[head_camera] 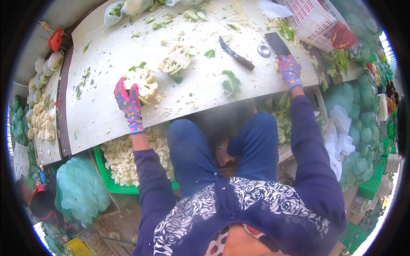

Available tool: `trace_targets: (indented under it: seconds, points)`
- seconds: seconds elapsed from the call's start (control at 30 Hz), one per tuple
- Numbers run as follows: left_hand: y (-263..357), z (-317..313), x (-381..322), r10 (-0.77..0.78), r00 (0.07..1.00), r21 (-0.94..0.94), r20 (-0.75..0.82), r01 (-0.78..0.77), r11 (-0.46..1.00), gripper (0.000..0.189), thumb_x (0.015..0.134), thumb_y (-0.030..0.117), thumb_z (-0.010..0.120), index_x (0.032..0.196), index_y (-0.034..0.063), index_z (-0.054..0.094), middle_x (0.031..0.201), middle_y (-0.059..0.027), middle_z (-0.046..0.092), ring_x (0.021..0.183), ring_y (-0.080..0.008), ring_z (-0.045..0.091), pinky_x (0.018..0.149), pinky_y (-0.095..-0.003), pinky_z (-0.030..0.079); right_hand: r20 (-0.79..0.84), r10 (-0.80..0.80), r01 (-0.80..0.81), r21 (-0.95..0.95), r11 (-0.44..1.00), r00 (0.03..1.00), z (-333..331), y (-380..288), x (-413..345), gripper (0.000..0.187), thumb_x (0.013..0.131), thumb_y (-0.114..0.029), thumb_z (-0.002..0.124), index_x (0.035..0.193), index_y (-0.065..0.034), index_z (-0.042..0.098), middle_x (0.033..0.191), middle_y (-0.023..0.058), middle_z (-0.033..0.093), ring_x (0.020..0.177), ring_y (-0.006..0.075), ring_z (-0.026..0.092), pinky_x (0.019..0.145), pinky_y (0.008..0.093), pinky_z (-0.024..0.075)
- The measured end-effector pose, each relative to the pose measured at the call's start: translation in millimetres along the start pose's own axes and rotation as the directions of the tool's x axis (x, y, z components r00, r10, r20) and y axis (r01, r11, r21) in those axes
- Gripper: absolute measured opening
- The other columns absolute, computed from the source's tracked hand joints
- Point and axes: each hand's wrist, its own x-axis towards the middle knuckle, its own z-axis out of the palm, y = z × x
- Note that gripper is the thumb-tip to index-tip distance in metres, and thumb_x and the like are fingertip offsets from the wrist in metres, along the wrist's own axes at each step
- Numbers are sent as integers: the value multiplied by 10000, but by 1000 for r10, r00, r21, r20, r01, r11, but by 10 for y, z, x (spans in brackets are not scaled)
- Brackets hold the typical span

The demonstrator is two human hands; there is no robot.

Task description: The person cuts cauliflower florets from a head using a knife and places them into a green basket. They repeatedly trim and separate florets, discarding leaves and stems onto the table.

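My left hand [127,99], in a flowered glove with pink fingertips, grips a cut piece of cauliflower [146,82] at the left part of the white tabletop [105,105]. Another cut cauliflower piece [175,61] lies to its right, its pale cut face turned up. Near the right front edge, my gloved right hand [290,71] is closed around the handle of a cleaver [277,44]. The handle is hidden by the fingers; the dark, broad blade points away from me. Between my hands lies a curved knife [236,53] with a dark handle. A small round metal object [264,51] sits beside the cleaver blade.
Leaf scraps [231,83] and crumbs litter the tabletop. A white plastic basket [315,24] stands at the far right. Below the table, a green crate [102,169] holds florets, left of my knees. Net-bagged vegetables [365,128] are stacked on the right; a green net sack [81,188] stands lower left.
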Motion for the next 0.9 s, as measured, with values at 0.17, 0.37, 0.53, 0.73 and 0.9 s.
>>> trace_targets:
  seconds: [0.17, 0.37, 0.53, 0.73, 0.9]
  points:
    - [234, -37, -99, -84, 995, 82, 62, 79, 994, 593, 940, 346, 737, 1466, 145, 550, 1503, -215, 437, 1348, -344, 468, 1117, -427, 407, -122, -297, 305, 625, 718, 947, 26, -1085, 122, 420, 983, -414, 585, 1332, -186, 638, 1187, 113, 692, 1178, 345, 623, 991, 498, 492]
    - [367, 74, -136, -28, 1000, 136, 4, 27, 990, 588, 951, 310, 722, 1479, 126, 543, 1439, -171, 496, 1325, -333, 457, 1130, -436, 369, 207, -94, -104, 776, 622, 974, -379, -1782, 325, 367, 1003, -327, 570, 1318, -139, 587, 1074, 130, 692, 895, 251, 674, 708, 405, 570]
    - [454, 388, -132, -103, 994, 13, -18, 104, 995, 529, 949, 292, 710, 1430, 118, 573, 1378, -155, 551, 1285, -346, 487, 1119, -443, 385, 270, -290, -288, 958, -19, 918, -1013, -2469, -213, 268, 1028, -284, 607, 1217, -109, 681, 820, -2, 683, 634, 69, 584, 502, 258, 484]
    - [491, 530, -137, -13, 1000, 106, 6, 13, 994, 513, 941, 314, 706, 1407, 139, 577, 1337, -153, 549, 1223, -367, 518, 1062, -466, 416, -35, -295, 209, 784, 584, 955, -1231, -3201, -544, 203, 1030, -276, 559, 1035, -79, 608, 810, 195, 692, 758, 410, 685, 672, 526, 536]
    - [565, 548, -206, 22, 999, 140, -27, -18, 990, 508, 941, 259, 708, 1415, 131, 578, 1363, -154, 542, 1258, -354, 499, 1089, -452, 402, 27, -392, 260, 707, 658, 919, -1157, -3304, -530, 198, 1012, -252, 547, 1025, -65, 612, 825, 187, 700, 771, 404, 682, 671, 521, 535]
